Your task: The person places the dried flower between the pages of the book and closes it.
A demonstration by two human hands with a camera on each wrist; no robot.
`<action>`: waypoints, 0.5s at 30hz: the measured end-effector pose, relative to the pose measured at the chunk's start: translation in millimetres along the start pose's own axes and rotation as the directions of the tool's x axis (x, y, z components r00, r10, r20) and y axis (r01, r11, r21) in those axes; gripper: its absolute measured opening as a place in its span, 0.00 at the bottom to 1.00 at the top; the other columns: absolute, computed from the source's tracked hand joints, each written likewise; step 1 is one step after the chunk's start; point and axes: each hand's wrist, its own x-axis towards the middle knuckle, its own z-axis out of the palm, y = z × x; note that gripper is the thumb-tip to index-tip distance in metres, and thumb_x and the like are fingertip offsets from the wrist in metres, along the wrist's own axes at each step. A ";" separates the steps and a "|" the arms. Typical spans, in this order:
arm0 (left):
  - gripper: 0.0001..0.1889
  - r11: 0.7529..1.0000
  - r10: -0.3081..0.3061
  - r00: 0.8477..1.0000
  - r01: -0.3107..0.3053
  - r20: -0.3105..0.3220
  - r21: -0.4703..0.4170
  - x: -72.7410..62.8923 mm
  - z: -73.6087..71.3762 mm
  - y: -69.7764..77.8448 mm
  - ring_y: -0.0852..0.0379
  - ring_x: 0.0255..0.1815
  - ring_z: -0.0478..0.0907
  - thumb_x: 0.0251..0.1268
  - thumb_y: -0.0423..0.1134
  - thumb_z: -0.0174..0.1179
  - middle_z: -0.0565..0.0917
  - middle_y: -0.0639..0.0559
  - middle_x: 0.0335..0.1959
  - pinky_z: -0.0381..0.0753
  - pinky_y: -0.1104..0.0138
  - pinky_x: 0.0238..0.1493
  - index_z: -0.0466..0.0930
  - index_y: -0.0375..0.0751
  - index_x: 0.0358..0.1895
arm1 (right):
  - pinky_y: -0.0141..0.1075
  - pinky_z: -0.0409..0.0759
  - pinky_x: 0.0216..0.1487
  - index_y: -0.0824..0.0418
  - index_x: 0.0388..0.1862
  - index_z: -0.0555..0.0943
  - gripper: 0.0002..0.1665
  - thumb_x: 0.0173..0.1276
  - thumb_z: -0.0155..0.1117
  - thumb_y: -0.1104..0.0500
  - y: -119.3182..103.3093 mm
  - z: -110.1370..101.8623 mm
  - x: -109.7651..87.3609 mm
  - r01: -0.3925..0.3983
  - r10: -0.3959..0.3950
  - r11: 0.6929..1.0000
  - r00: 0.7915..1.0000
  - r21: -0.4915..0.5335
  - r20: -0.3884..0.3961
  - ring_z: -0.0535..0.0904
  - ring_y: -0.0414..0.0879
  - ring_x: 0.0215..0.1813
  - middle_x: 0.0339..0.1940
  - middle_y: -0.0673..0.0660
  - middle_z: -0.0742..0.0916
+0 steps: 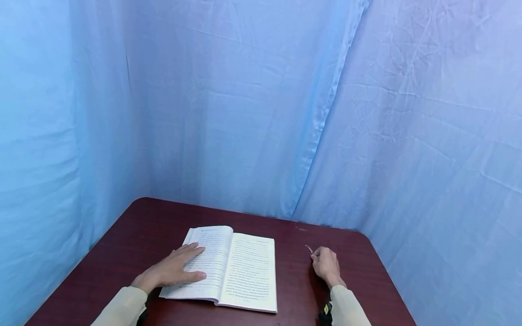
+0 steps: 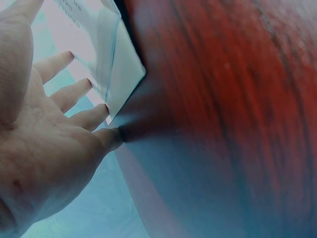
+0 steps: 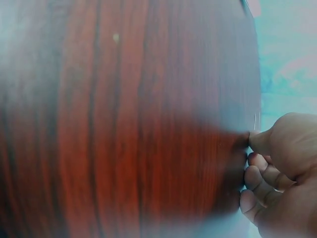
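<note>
An open book with printed pages lies on the dark red-brown table. Spread across its left page is my left hand, fingers extended and thumb toward the lower part of that page. The left wrist view shows the fingertips at the edge of the book, the palm facing the camera. To the right of the book, my right hand is low at the tabletop with curled fingers. Between its thumb and forefinger it pinches a thin, pale, slender piece, whose free end points away to the upper left.
The wooden table has rounded far corners. Blue cloth curtains hang behind it and along both sides. Dark bands are on both wrists, below light sleeves. A faint pale mark shows near the far edge.
</note>
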 end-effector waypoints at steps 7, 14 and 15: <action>0.51 1.000 -0.009 1.000 0.009 0.000 0.004 0.6 0.5 -0.4 0.19 0.92 0.54 0.71 0.64 0.76 0.62 0.26 0.90 0.50 0.20 0.87 0.69 0.37 0.87 | 0.47 0.84 0.42 0.59 0.36 0.87 0.10 0.83 0.67 0.64 1.6 -2.4 -0.2 -0.014 0.014 1.000 0.999 -0.007 0.040 0.82 0.50 0.37 0.37 0.57 0.89; 0.50 1.000 -0.004 1.000 0.004 -0.004 0.009 0.2 0.4 -0.1 0.19 0.91 0.55 0.70 0.63 0.76 0.63 0.26 0.90 0.51 0.20 0.87 0.70 0.37 0.86 | 0.45 0.82 0.39 0.59 0.31 0.83 0.15 0.84 0.66 0.64 0.5 -4.3 -0.1 0.008 -0.001 0.996 0.997 -0.090 0.078 0.81 0.48 0.34 0.35 0.55 0.88; 0.51 1.000 -0.003 1.000 0.003 -0.003 0.007 0.2 0.2 0.1 0.19 0.91 0.55 0.70 0.63 0.76 0.63 0.26 0.90 0.51 0.20 0.87 0.70 0.37 0.86 | 0.45 0.82 0.39 0.59 0.30 0.82 0.16 0.83 0.66 0.64 0.6 -4.3 0.1 0.017 -0.008 0.994 0.997 -0.109 0.083 0.80 0.48 0.33 0.35 0.55 0.88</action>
